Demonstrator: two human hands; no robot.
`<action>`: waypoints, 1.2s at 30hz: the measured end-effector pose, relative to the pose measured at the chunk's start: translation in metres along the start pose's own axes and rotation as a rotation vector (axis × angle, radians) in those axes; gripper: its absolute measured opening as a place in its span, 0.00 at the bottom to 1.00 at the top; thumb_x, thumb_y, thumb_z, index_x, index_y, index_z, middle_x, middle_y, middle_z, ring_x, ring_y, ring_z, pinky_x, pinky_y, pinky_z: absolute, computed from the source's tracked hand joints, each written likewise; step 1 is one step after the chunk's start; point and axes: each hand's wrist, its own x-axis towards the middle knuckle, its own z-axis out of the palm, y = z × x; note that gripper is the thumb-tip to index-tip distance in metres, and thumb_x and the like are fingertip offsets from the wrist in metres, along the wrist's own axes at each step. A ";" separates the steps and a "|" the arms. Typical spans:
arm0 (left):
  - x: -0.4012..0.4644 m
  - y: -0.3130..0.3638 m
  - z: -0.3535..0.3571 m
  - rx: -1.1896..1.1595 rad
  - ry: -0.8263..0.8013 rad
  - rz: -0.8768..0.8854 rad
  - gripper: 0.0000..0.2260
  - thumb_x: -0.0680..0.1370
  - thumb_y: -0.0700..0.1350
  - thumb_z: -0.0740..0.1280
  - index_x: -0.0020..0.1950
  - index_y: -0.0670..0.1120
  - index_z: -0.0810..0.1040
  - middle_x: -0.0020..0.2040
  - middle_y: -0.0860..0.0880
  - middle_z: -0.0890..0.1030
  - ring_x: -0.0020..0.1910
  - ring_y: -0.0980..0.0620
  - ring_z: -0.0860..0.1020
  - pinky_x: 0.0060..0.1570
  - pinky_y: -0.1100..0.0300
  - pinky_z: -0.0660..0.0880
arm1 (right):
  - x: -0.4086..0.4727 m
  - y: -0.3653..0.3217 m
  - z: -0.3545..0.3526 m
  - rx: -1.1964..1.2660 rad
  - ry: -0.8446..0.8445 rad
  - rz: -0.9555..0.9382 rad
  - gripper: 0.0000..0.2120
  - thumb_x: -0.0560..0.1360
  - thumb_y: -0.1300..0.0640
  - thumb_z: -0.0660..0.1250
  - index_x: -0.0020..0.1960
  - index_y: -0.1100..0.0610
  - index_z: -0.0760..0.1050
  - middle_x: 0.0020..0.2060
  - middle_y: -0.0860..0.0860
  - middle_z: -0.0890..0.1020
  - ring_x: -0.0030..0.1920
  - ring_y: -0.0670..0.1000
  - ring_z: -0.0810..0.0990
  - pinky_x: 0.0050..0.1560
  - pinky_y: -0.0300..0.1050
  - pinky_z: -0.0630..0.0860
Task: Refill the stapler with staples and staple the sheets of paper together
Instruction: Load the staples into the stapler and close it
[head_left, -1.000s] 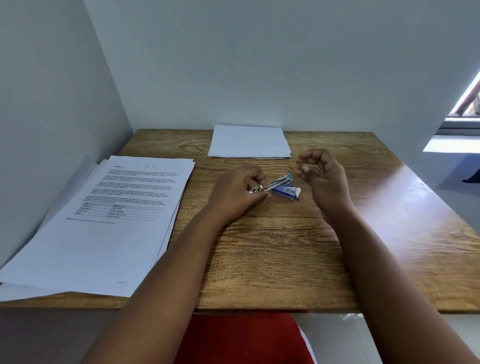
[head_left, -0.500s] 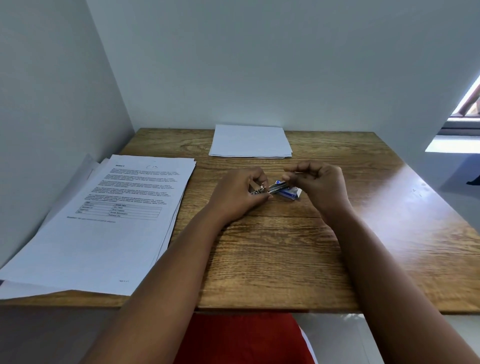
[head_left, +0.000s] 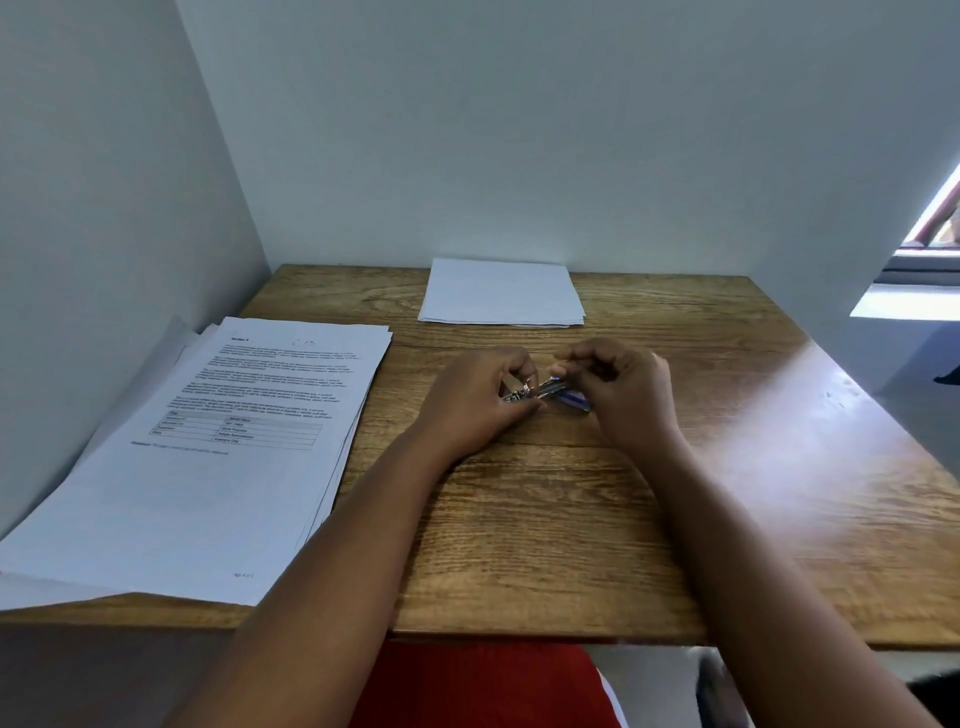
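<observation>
Left hand (head_left: 478, 405) is gripping the small silver-and-blue metal stapler (head_left: 545, 391) at its near-left end; its long axis is running up-right toward the right hand (head_left: 626, 387), which is pinching the far tip (staples unseen) over the wooden table (head_left: 545, 519).

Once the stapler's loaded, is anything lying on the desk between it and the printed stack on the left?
Nothing visible. The stapler sits in the left hand, with the right hand at its front end. Only bare wooden desk shows between it and the printed stack.
</observation>
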 end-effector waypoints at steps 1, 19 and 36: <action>0.000 0.000 0.000 -0.001 0.001 -0.002 0.08 0.70 0.50 0.78 0.43 0.52 0.81 0.40 0.56 0.82 0.39 0.59 0.78 0.38 0.57 0.75 | 0.000 0.000 0.002 -0.030 -0.006 -0.001 0.06 0.70 0.59 0.77 0.46 0.52 0.86 0.39 0.43 0.86 0.40 0.38 0.83 0.42 0.26 0.73; -0.001 0.001 -0.001 -0.073 0.015 -0.019 0.06 0.71 0.47 0.77 0.43 0.51 0.81 0.40 0.54 0.83 0.39 0.57 0.79 0.40 0.51 0.78 | 0.001 -0.004 0.001 -0.146 -0.162 0.008 0.09 0.72 0.63 0.73 0.48 0.51 0.85 0.40 0.43 0.82 0.39 0.35 0.77 0.40 0.23 0.67; 0.000 0.000 -0.002 -0.082 0.019 -0.040 0.08 0.70 0.50 0.78 0.43 0.51 0.81 0.39 0.55 0.83 0.38 0.58 0.78 0.37 0.54 0.75 | 0.002 -0.004 -0.008 -0.242 -0.178 -0.188 0.10 0.73 0.68 0.69 0.46 0.54 0.84 0.42 0.45 0.83 0.43 0.35 0.77 0.44 0.24 0.67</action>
